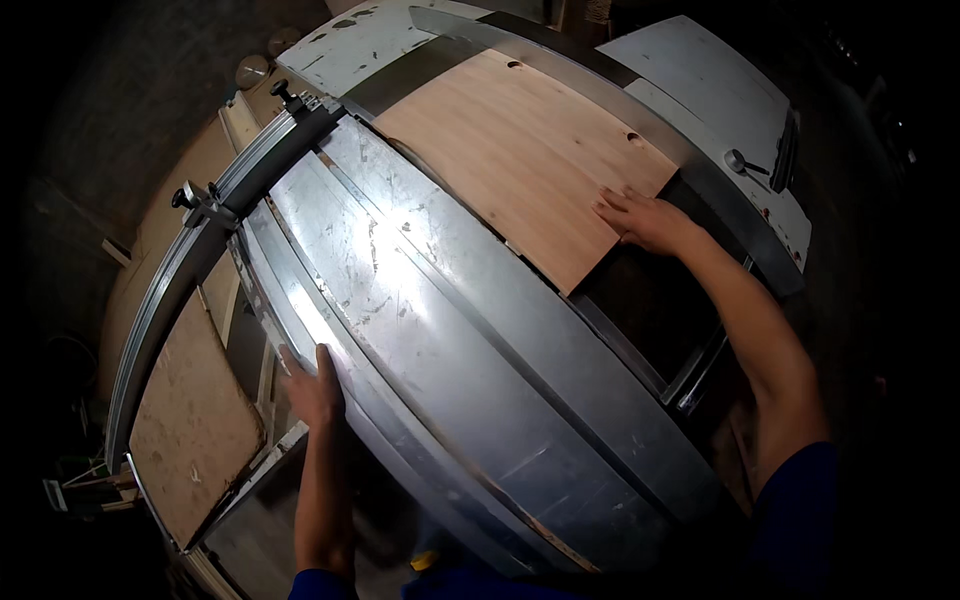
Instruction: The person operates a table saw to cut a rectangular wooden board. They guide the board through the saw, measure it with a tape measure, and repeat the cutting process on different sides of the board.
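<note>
A flat, light-brown wooden panel [530,150] lies on a panel saw's metal table, its long far side along a metal fence [690,150]. Two round holes show near that side. My right hand [650,222] rests on the panel's near end, fingers stretched out over its surface and edge. At the left, my left hand [314,392] grips the outer edge of the silver sliding table [400,290], thumb and a finger apart on it. Its other fingers are mostly hidden. No saw blade can be made out.
A curved-looking metal rail [160,280] with black-knobbed stops [205,205] crosses at the left. Beneath it sits a worn brown board [195,420]. White side tables [710,75] stand beyond the fence, one with a lever [740,162]. A dark gap opens beside the panel's near end.
</note>
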A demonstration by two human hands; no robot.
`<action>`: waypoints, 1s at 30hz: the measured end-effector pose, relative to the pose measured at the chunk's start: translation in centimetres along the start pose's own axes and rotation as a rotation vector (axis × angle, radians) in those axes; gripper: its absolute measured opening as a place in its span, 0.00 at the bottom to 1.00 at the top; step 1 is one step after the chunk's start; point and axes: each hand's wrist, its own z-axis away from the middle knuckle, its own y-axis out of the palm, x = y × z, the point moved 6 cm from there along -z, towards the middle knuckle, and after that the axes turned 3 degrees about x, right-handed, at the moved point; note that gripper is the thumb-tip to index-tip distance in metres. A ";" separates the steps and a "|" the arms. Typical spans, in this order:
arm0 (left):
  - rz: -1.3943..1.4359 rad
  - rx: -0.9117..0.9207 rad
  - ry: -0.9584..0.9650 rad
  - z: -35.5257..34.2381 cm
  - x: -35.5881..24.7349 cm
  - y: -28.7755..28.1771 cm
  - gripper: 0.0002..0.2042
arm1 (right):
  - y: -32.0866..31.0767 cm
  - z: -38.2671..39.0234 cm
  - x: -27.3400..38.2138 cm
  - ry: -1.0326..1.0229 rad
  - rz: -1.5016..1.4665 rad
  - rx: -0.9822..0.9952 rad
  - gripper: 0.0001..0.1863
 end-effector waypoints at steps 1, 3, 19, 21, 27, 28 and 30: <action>-0.034 -0.046 0.090 -1.2 1.4 0.9 0.42 | 0.0 -0.5 0.0 -0.011 -0.002 -0.008 0.42; -0.064 -0.097 0.201 -3.6 4.6 3.3 0.44 | -0.3 -1.3 0.0 -0.018 -0.001 -0.006 0.42; -0.042 -0.136 0.247 -7.0 4.8 5.8 0.46 | -1.2 -6.7 -1.1 -0.002 -0.026 0.050 0.41; -0.021 -0.127 0.248 -7.1 4.5 6.1 0.46 | -0.9 -7.2 -1.6 -0.001 -0.025 0.035 0.41; -0.137 -0.289 0.654 -12.3 7.3 8.6 0.27 | -0.3 -8.1 -1.8 -0.047 -0.013 -0.037 0.39; -0.296 -0.355 0.770 -12.8 7.9 9.4 0.25 | -0.4 -8.3 -1.7 -0.052 -0.015 -0.039 0.39; -0.447 -0.421 0.899 -13.1 7.6 10.6 0.22 | 0.0 -8.0 -2.2 -0.041 -0.016 -0.030 0.39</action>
